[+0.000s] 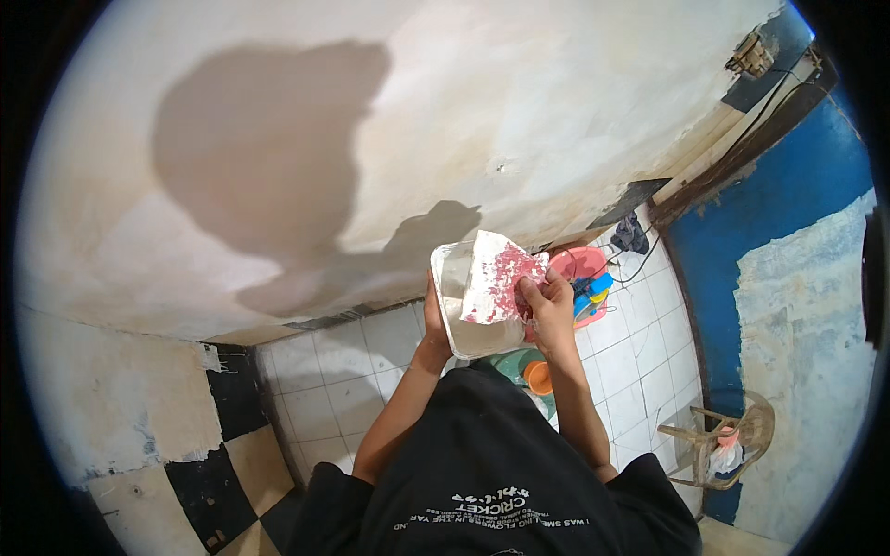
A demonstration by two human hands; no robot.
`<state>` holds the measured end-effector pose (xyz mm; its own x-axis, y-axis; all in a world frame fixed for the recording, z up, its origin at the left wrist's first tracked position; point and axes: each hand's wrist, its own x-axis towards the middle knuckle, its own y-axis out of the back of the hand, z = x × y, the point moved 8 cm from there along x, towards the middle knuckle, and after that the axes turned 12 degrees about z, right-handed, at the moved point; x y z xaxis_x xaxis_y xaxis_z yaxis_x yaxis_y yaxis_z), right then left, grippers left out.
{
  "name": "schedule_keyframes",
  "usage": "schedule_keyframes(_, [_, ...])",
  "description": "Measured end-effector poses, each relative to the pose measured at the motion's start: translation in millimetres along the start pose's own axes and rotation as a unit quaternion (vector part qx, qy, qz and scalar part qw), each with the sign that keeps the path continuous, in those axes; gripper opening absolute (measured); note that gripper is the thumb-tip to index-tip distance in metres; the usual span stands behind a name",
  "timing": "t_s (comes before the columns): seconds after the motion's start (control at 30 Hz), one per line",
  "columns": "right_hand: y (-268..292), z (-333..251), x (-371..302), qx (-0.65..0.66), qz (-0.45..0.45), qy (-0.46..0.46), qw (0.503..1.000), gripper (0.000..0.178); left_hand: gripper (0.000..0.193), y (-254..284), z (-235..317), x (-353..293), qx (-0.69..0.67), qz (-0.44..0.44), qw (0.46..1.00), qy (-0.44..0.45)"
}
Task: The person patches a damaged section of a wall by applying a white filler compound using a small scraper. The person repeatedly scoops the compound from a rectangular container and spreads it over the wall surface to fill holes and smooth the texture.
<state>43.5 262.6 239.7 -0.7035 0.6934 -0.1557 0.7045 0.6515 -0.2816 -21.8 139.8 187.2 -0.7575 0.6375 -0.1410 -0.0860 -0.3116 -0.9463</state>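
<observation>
The work looks partway along: a pale, patchy coat covers most of the large cream plaster wall at 12 o'clock and seems largely done there, while the matte blue painted wall at 3 o'clock and the black-and-tan checked wall panel at 8 o'clock are only partly covered and seem left over. The white rectangular tub, of what looks like plastic and smeared pale inside, sits near the centre of the view. The left hand grips its 9 o'clock side, fingertips hidden behind it. The right hand pinches the flat red 4-sided sheet, caked with white paste, between thumb and fingers over the tub's mouth; whether they touch, I cannot tell. Counted: 2 hands, 1 tub, 1 sheet, 1 round pink plastic basin at 3 o'clock, 1 small round orange container between 4 and 5 o'clock, 1 tan plastic chair at 4 o'clock, and 1 crumpled dark cloth between 2 and 3 o'clock.
</observation>
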Motion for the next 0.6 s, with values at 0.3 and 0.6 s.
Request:
schedule_keyframes(0.3, [6.7, 1.3, 8.8, 0.009, -0.034, -0.074, 0.997, 0.015, 0.059, 15.7, 0.3, 13.4, 0.065, 0.028, 0.995, -0.064])
schedule_keyframes(0.6, [6.6, -8.2, -12.2, 0.103, -0.106, -0.155, 0.977, 0.017, 0.063, 24.3, -11.6, 20.6, -0.045, 0.002, 0.998, 0.037])
